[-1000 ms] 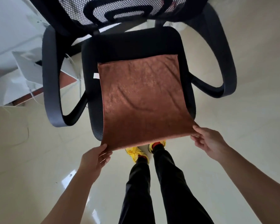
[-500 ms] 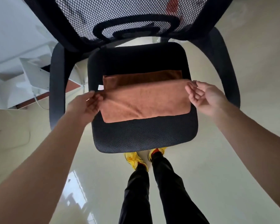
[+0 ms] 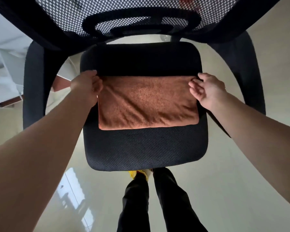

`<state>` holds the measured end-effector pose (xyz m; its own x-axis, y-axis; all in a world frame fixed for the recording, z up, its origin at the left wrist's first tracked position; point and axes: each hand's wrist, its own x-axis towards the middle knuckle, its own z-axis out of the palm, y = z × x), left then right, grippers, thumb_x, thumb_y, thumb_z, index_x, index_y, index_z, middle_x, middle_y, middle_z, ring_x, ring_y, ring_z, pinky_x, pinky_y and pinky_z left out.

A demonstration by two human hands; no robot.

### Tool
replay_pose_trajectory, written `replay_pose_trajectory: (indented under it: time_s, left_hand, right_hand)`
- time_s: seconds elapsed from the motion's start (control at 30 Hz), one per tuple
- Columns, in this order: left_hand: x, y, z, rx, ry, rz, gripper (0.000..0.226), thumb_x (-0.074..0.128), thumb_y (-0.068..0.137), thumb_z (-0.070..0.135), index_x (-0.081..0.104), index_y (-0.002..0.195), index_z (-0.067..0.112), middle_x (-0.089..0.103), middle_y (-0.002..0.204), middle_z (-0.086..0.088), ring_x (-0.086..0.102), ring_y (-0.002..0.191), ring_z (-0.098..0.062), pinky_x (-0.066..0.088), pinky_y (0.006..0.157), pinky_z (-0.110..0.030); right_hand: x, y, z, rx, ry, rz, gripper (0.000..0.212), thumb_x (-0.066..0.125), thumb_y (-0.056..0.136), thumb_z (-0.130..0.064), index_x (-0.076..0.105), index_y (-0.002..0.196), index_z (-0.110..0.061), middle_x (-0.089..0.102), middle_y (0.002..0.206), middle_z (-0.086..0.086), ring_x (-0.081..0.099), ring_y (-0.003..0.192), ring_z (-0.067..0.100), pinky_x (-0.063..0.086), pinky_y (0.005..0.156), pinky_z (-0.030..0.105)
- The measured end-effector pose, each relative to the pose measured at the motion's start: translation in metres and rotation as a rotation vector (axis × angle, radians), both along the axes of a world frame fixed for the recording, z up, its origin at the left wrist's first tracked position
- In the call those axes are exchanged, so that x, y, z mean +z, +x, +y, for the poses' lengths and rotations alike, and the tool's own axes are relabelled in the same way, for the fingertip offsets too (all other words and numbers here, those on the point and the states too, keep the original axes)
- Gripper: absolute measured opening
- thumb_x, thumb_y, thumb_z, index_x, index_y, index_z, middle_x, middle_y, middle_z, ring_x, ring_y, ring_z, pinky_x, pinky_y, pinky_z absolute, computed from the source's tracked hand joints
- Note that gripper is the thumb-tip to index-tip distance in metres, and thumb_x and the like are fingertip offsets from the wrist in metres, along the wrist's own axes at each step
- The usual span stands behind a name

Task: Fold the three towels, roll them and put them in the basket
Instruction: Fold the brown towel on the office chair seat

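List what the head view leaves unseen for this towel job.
- Basket, other two towels: outside the head view.
- Folded brown towel: lower layer covered by its top layer.
- Left hand, right hand: grip on far corners unclear, contact masked by the hands.
- Chair base: hidden under the black mesh seat.

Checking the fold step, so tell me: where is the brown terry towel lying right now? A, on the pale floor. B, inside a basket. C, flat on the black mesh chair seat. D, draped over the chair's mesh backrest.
C: the brown terry towel, folded over, lies flat on the black mesh chair seat, with bare seat showing in front of it.
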<state>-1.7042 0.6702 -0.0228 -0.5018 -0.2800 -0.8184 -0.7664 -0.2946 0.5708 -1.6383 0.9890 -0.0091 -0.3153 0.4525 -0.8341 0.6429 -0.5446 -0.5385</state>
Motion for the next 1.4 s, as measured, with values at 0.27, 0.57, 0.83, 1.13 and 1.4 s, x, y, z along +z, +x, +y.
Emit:
replay_pose_trajectory:
  time_s: [0.27,0.57,0.83,1.13,1.4]
  left_hand:
    - [-0.008,0.048,0.043,-0.365,-0.044,-0.144,0.008,0.058,0.092,0.014,0.065,0.093,0.016,0.072,0.073,-0.001,0.068,0.073,-0.015,0.052,0.065,-0.029]
    - [-0.01,0.083,0.014,-0.288,-0.154,-0.072,0.01,0.061,0.087,0.006,0.067,0.09,0.014,0.072,0.083,-0.009,0.069,0.071,-0.019,0.055,0.064,-0.032]
    - [-0.029,0.153,-0.003,-0.228,-0.056,-0.329,0.01,0.056,0.09,0.008,0.065,0.087,0.006,0.072,0.077,-0.012,0.069,0.065,-0.022,0.055,0.056,-0.026]
    - [-0.007,0.16,0.013,-0.622,-0.69,-0.022,0.01,0.061,0.08,0.014,0.065,0.073,0.021,0.067,0.073,0.0,0.061,0.064,-0.016,0.047,0.058,-0.024]
    - [-0.01,0.093,0.107,-1.756,-1.034,0.591,0.091,0.075,0.074,0.046,0.027,0.147,0.022,0.019,0.156,-0.011,0.021,0.142,-0.034,0.025,0.112,-0.052]
  right_hand:
    - [-0.021,-0.002,-0.084,0.636,-0.109,-0.059,0.014,0.051,0.097,-0.018,0.065,0.102,-0.02,0.072,0.107,0.003,0.073,0.085,0.012,0.057,0.066,0.028]
    - [-0.013,0.022,-0.001,0.177,0.226,-0.075,0.013,0.053,0.097,-0.017,0.064,0.097,-0.01,0.073,0.101,0.008,0.073,0.074,0.01,0.057,0.061,0.023]
    - [-0.03,0.112,-0.029,0.327,-0.018,-0.236,0.021,0.053,0.096,-0.014,0.063,0.109,-0.001,0.07,0.101,0.011,0.068,0.09,0.022,0.054,0.084,0.031]
    - [-0.039,0.128,0.004,0.508,0.442,-0.302,0.037,0.064,0.088,-0.027,0.061,0.118,-0.006,0.069,0.1,0.009,0.065,0.084,0.021,0.053,0.076,0.035]
    - [-0.042,0.062,0.006,0.774,0.671,-0.214,0.066,0.073,0.075,-0.054,0.057,0.122,-0.011,0.065,0.117,0.007,0.06,0.108,0.026,0.046,0.092,0.036]
